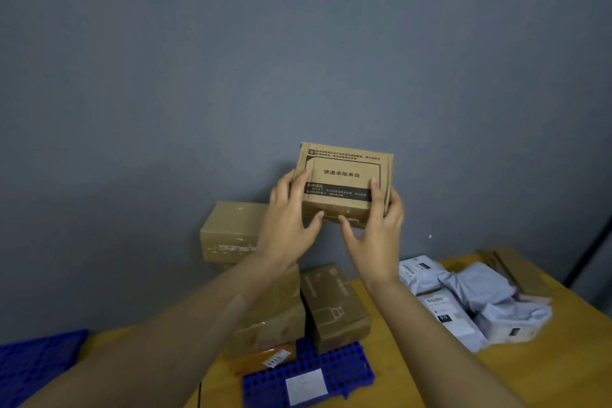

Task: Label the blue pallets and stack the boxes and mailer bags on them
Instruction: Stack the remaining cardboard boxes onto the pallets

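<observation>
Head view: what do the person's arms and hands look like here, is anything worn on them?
Both forearms are bare up to the frame's lower edge, with no sleeves showing. The left hand and right hand wear no gloves, and I see no watch, bracelet or rings on wrists or fingers. The near part of the left forearm is motion-blurred, so fine marks there cannot be told.

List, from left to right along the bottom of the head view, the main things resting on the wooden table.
Blue plastic pallet at the left edge → blue plastic pallet bearing a white label → pile of pale grey mailer bags → flat brown cardboard piece.
</observation>
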